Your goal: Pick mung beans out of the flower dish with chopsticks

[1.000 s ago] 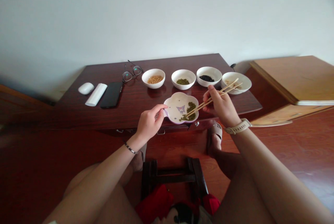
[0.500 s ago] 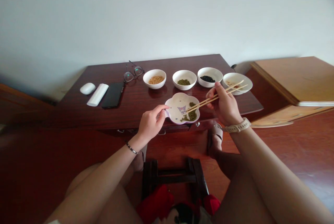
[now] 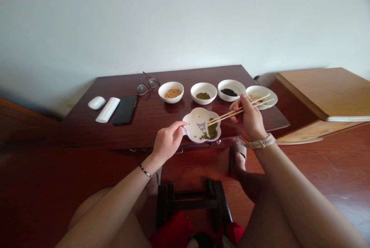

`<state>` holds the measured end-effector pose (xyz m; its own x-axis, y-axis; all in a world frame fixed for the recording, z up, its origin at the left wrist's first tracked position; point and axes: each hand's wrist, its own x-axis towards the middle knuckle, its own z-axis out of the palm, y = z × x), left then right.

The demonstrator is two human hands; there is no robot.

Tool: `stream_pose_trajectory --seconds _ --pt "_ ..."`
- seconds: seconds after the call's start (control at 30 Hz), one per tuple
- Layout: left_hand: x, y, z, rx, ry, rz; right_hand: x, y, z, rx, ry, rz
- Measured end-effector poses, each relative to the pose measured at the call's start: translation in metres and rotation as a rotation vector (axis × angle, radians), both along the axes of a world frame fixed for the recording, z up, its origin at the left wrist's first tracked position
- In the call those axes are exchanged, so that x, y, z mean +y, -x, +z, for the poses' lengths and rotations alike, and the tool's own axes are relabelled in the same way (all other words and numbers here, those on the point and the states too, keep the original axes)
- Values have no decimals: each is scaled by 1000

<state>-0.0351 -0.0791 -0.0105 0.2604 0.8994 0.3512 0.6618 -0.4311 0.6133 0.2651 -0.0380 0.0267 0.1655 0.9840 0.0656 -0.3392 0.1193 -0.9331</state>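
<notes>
Inspection from my own seat, at a dark reddish-brown wooden table [image 3: 86, 134]. My hands are apart, with one plate between them.

My left hand [image 3: 168, 143] lies at the plate's left edge. Its fingers [image 3: 180, 124] touch the rim, but I cannot tell whether they grip it. My right hand [image 3: 249, 121] is clamped on one pair of wooden chopsticks [image 3: 237, 110]. Their tips sit above the plate's contents, and I cannot tell whether they hold a grain.

The flower-shaped white plate [image 3: 192, 118] stands on the table's near edge, below the row of bowls. It bears a purple cartoon print and one heap of green beans [image 3: 212, 132], with a few strays nearby.

Four white bowls stand in a row beyond it. Counted from my left, they hold pale yellow grains [image 3: 170, 94], green beans [image 3: 203, 96], black beans [image 3: 229, 92] and a sparse scatter of pale grains [image 3: 256, 97]. The chopsticks pass just over the fourth bowl's near side.

Further left on the table, I count one pair of glasses [image 3: 148, 86], one white computer mouse [image 3: 96, 103], one white oblong case [image 3: 107, 109] and one black phone [image 3: 124, 110].

My right wrist wears one cream watch [image 3: 260, 142], and my left wrist one thin bracelet [image 3: 145, 171]. Below the table are one low dark stool [image 3: 193, 199] and my two sandalled feet [image 3: 238, 159].
</notes>
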Motion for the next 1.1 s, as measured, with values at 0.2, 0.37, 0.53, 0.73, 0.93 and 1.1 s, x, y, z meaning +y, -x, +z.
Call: stream_pose_trajectory --seconds 0.2,0.37,0.53,0.73,0.93,1.1 --pt "2 1 2 -17 14 -6 21 -3 -9 -43 -1 -105" --pt "4 0 6 -20 35 -9 41 -2 -15 -11 -25 -218" --pt "6 0 10 -19 38 -14 59 0 -12 10 -45 -344" --pt "13 0 13 -35 31 -32 76 2 -9 -84 -87 -558" --pt "18 -3 12 -54 35 -26 83 6 -20 -167 -123 -510" --pt "19 -4 9 -52 32 -27 79 5 -19 -149 -107 -500"
